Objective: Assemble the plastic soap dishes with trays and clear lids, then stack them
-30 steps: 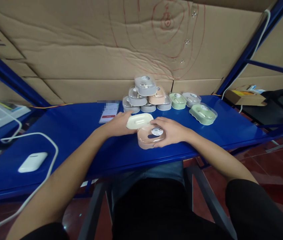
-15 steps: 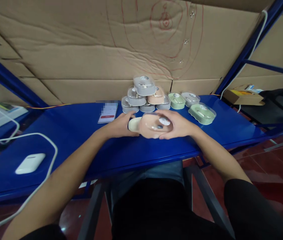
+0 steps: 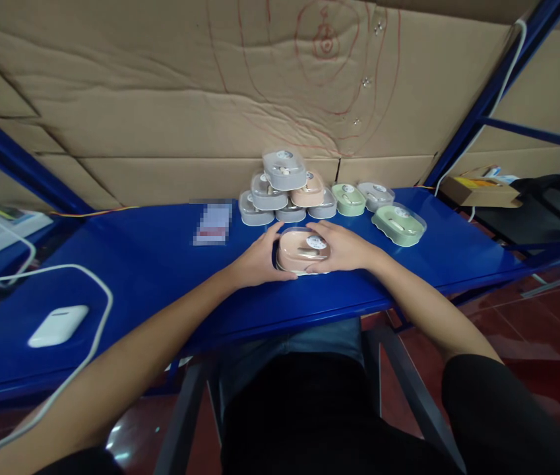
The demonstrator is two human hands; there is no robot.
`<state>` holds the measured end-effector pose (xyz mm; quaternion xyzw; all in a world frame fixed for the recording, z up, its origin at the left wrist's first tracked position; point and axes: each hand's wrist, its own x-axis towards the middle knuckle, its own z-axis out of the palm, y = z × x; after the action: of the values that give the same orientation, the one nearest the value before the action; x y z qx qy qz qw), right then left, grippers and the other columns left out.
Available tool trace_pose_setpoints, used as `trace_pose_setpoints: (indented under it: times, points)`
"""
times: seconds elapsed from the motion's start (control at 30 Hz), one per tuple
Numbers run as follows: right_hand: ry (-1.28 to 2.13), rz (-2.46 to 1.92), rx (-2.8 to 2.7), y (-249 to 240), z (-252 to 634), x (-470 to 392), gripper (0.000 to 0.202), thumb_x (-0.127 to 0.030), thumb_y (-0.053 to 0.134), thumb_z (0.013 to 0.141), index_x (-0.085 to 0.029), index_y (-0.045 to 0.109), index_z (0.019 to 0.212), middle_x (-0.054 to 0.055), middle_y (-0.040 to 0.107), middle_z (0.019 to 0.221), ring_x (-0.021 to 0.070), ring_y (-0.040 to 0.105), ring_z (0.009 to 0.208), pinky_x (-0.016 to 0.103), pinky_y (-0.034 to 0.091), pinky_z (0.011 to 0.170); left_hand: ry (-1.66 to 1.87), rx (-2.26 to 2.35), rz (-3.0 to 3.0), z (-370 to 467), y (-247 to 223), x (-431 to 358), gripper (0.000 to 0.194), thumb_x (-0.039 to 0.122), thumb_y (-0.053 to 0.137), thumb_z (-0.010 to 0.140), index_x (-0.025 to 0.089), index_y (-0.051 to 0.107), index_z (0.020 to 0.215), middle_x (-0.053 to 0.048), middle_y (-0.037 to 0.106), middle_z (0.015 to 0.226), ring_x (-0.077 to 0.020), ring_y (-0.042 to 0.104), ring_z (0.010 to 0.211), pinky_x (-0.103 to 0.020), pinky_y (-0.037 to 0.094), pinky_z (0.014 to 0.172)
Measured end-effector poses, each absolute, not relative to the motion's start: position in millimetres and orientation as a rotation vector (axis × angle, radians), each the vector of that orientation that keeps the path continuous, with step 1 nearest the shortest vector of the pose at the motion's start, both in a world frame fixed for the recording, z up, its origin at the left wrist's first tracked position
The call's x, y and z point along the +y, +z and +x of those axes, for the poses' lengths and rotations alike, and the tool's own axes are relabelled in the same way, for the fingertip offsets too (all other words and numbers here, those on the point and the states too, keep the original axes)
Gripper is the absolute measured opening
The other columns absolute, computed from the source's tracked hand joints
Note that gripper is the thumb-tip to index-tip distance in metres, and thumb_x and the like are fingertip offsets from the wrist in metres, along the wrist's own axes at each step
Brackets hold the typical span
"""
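Between my two hands is a peach plastic box (image 3: 295, 251) with a clear domed lid and a round white label. My left hand (image 3: 258, 260) wraps its left side, thumb along the near edge and fingers at the far side. My right hand (image 3: 343, 247) grips the right side in the same way. A pale rim shows under the box's near edge; whether the box rests on the table I cannot tell. Just beyond stands a stack of similar boxes, mostly grey, with a grey box (image 3: 283, 173) on top and another peach box (image 3: 308, 191) below it.
Right of the stack sit a green box (image 3: 347, 201), a grey box (image 3: 376, 196) and a nearer green box (image 3: 398, 227). A phone (image 3: 214, 223) lies left of it on the blue table (image 3: 161, 254). Further left are a white earbud case (image 3: 59, 326) and a white cable (image 3: 104, 316).
Half a second ago my left hand held a cream piece left of the peach box in my right hand. Now both hands clasp the box together, and the cream piece is mostly hidden.
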<state>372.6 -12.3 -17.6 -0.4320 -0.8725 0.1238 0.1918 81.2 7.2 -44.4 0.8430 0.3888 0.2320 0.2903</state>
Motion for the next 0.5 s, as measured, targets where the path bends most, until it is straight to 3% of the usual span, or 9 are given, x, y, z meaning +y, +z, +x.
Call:
trace_pose_setpoints:
  times: [0.17,0.5]
  points:
    - [0.292,-1.198,-2.459,-21.7,369.7,-13.4,0.122,-0.085,0.09,0.076,-0.02,0.053,0.172,0.023,0.068,0.154,0.0499,0.067,0.145,0.065,0.061,0.117,0.623,1.04,2.28,82.7,-43.5,6.1,0.139,0.063,0.101,0.068,0.021,0.027,0.178,-0.029,0.043,0.18,-0.0513,0.046,0.167,-0.069,0.04,0.136]
    - [0.255,-1.206,-2.522,-26.0,363.2,-16.8,0.129,-0.088,0.087,0.081,-0.023,0.039,0.181,0.021,0.067,0.148,0.0493,0.069,0.135,0.067,0.062,0.112,0.634,1.057,2.28,81.6,-50.3,12.1,0.14,0.063,0.104,0.064,0.022,0.032,0.176,-0.026,0.05,0.176,-0.0528,0.049,0.163,-0.07,0.042,0.134]
